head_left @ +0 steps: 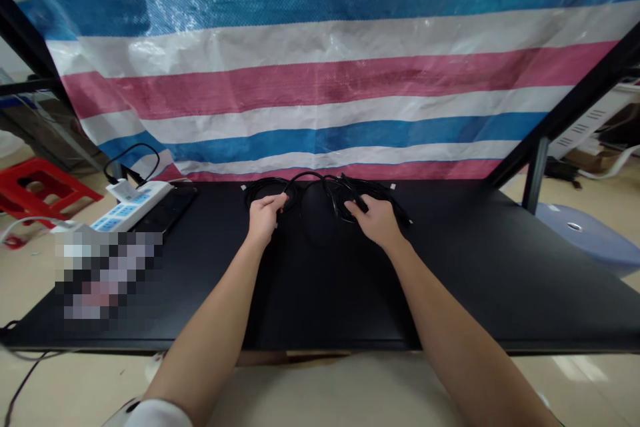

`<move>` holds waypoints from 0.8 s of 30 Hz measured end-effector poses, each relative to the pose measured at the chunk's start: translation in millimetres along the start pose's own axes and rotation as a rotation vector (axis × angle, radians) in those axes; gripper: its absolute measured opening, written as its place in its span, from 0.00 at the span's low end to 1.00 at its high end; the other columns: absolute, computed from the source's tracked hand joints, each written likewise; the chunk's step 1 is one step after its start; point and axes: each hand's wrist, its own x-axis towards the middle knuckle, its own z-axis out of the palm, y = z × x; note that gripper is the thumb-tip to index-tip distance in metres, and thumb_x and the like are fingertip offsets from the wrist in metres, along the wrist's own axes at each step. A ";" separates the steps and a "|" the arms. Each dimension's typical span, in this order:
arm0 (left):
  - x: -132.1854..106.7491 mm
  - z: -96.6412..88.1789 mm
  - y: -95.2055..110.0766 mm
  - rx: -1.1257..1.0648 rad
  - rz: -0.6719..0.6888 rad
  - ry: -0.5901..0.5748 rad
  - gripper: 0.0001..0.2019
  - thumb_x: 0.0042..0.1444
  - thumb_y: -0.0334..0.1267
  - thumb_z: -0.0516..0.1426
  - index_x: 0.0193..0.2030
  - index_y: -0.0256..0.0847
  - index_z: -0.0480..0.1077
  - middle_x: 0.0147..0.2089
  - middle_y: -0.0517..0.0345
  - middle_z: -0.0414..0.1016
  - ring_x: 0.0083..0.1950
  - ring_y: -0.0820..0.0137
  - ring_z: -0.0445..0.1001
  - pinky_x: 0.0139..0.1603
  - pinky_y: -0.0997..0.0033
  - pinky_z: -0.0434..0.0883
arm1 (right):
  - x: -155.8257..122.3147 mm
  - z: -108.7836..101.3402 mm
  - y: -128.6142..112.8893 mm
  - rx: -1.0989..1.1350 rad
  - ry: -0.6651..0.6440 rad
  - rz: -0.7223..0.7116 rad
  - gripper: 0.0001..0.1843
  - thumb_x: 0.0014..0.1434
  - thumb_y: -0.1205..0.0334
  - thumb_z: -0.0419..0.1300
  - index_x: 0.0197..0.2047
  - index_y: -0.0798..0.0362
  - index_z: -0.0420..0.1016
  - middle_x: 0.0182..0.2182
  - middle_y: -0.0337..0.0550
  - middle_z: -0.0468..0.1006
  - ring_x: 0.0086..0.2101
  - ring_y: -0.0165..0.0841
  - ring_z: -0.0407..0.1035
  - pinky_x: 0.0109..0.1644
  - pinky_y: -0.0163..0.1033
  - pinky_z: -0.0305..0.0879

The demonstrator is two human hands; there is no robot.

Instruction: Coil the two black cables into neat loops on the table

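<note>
A tangle of black cables [320,188] lies at the far edge of a black table [450,280], against a striped tarp. My left hand [263,215] is closed round a loop of the cable on the left side of the tangle. My right hand [376,219] rests on the right side of the tangle, fingers curled over the cable and a dark plug-like part. Both forearms stretch across the table from the near edge.
A white power strip [131,203] with a plugged-in black lead sits at the table's left, beside a dark phone [167,210]. A red stool [37,190] stands on the floor at left, a pale blue stool [590,237] at right. The striped tarp [320,80] hangs behind.
</note>
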 end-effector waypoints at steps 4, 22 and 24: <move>-0.8 0.9 2.1 -0.015 0.028 -0.015 0.09 0.39 0.35 0.64 0.14 0.37 0.72 0.14 0.60 0.64 0.20 0.75 0.61 0.22 0.75 0.57 | 3.4 -0.4 2.5 0.152 0.214 0.104 0.28 0.52 0.35 0.51 0.14 0.48 0.58 0.12 0.37 0.61 0.17 0.29 0.57 0.26 0.37 0.56; -19.7 17.5 -2.7 0.285 0.199 0.027 0.15 0.45 0.41 0.58 0.12 0.40 0.63 0.12 0.66 0.57 0.18 0.77 0.56 0.22 0.74 0.57 | -11.2 26.0 -16.1 0.680 0.165 -0.010 0.40 0.26 0.19 0.57 0.20 0.48 0.49 0.14 0.32 0.60 0.17 0.24 0.52 0.20 0.34 0.51; -20.5 17.3 -4.0 0.340 0.240 0.080 0.15 0.46 0.41 0.58 0.13 0.40 0.63 0.13 0.66 0.58 0.18 0.76 0.58 0.22 0.74 0.57 | -10.6 28.0 -19.3 0.806 0.133 0.064 0.38 0.30 0.23 0.60 0.20 0.48 0.50 0.13 0.31 0.61 0.16 0.24 0.51 0.19 0.33 0.50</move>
